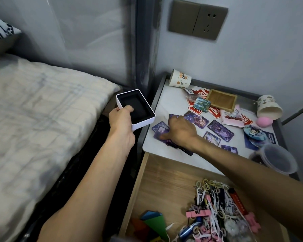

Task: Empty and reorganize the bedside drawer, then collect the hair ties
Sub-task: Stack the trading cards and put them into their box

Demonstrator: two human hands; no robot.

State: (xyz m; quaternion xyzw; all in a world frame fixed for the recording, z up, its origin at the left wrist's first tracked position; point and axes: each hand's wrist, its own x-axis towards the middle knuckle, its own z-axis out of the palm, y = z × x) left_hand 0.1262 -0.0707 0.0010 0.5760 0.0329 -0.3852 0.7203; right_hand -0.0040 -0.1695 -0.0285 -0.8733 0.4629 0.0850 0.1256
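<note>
My left hand (121, 119) grips a white box (136, 109) with a black lining, held in the air between the bed and the bedside table, thumb inside its rim. My right hand (179, 131) reaches across the tabletop and its fingers rest on purple cards (160, 132) near the table's left front corner. Below, the wooden drawer (157, 186) stands pulled out. A tangle of hair ties (215, 206), clips and small items fills its right half, and folded coloured paper (154, 222) lies at its near left.
The white tabletop (166, 100) holds more purple cards (220, 128), red stickers, a wooden tray (222, 99), two tipped paper cups (180, 78) (268, 107), a pink sponge (264, 121) and a clear lidded tub (278, 158). A bed (42, 109) lies to the left. A wall socket (198, 19) sits above.
</note>
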